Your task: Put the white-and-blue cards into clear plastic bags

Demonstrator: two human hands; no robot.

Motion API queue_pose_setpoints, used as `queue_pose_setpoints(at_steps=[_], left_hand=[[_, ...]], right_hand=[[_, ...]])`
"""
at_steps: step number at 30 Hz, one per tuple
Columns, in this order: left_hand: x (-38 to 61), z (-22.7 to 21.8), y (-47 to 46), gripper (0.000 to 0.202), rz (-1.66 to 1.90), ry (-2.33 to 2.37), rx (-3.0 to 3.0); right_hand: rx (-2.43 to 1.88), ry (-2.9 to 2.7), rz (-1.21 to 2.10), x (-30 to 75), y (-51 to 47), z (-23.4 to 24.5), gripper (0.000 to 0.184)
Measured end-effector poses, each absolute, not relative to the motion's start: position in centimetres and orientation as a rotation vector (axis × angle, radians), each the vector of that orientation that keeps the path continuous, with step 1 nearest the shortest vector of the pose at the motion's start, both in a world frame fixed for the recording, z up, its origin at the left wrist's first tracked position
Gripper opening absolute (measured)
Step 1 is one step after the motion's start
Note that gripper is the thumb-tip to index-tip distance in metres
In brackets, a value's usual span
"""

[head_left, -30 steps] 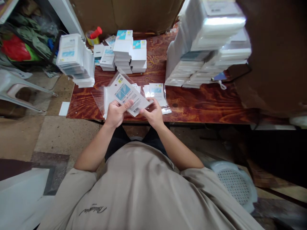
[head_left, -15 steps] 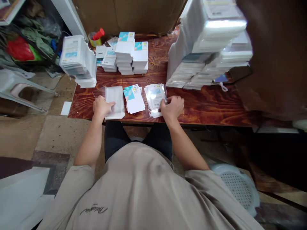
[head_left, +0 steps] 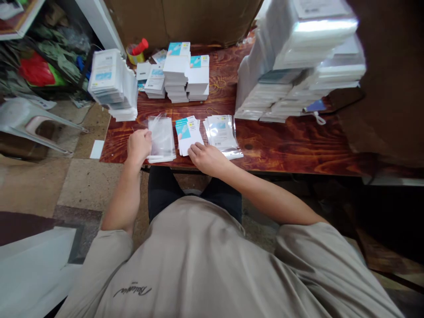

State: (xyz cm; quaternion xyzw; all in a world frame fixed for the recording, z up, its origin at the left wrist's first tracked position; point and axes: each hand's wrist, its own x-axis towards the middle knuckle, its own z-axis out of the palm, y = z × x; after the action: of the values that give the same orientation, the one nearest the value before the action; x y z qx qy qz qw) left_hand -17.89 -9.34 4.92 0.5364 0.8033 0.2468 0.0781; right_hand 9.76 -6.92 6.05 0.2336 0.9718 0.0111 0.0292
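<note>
My left hand point(head_left: 139, 145) is closed at the left edge of a stack of clear plastic sleeves point(head_left: 162, 139), pinching the side of the top sleeve, whose upper edge looks lifted. To the right of that stack lies a small fanned pile of printed cards point(head_left: 188, 134), white with a blue picture panel. My right hand point(head_left: 208, 159) reaches across to this pile, its bent fingers gripping the lower right corner of the top card; the thumb is hidden. Just beyond the right hand lies a pile of sleeved cards point(head_left: 222, 132), with shiny plastic at its edges.
Tall stacks of packed cards point(head_left: 285, 75) stand at the right of the wooden table point(head_left: 281, 145). Another packed stack point(head_left: 114, 84) is at the back left, beside stacks of bare cards point(head_left: 177, 73) and a yellow tape roll point(head_left: 135, 56). A plastic stool point(head_left: 29, 119) stands on the floor at left.
My right hand has left the sleeved pile and moved left onto the cards. My left hand has closed on the top sleeve and raised its edge. The view has shifted slightly.
</note>
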Motion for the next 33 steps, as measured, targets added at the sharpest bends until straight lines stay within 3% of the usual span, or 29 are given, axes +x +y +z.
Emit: queue_pose_setpoints(at_steps=[4, 7, 9, 11, 13, 16, 21, 25, 33], left_hand=[[-17.3, 4.2, -9.6, 0.021, 1.376, 2.181, 1.214], [-16.4, 4.2, -9.4, 0.022, 1.675, 1.810, 0.849], [-15.6, 4.5, -9.4, 0.025, 1.767, 1.652, 0.709], [-14.8, 5.0, -9.3, 0.027, 1.814, 1.575, 0.621], [-14.0, 5.3, -9.3, 0.027, 1.836, 1.536, 0.568], [-13.1, 5.5, -9.3, 0.028, 1.878, 1.529, 0.536], [-12.2, 5.5, -9.1, 0.035, 1.957, 1.574, 0.578], [-11.3, 5.7, -8.9, 0.038, 1.904, 1.644, 0.612], [-9.1, 5.1, -9.5, 0.038, 1.820, 1.596, 0.671]], right_hand=[[0.701, 3.113, -0.117, 11.0, -6.6, 5.7, 0.029], [1.141, 3.448, -0.471, 12.3, -6.8, 5.4, 0.024], [1.778, 3.503, -1.010, 12.8, -7.6, 5.4, 0.020], [2.191, 3.128, -1.825, 13.0, -8.7, 5.4, 0.025], [2.142, 2.618, -2.452, 13.1, -9.9, 5.3, 0.034], [2.078, 2.272, -2.836, 13.2, -11.1, 5.1, 0.039], [2.452, 2.292, -3.015, 14.1, -11.4, 5.0, 0.044], [2.155, 2.224, -2.863, 13.9, -11.4, 4.7, 0.044], [2.520, 2.394, -2.613, 10.9, -11.0, 3.8, 0.047]])
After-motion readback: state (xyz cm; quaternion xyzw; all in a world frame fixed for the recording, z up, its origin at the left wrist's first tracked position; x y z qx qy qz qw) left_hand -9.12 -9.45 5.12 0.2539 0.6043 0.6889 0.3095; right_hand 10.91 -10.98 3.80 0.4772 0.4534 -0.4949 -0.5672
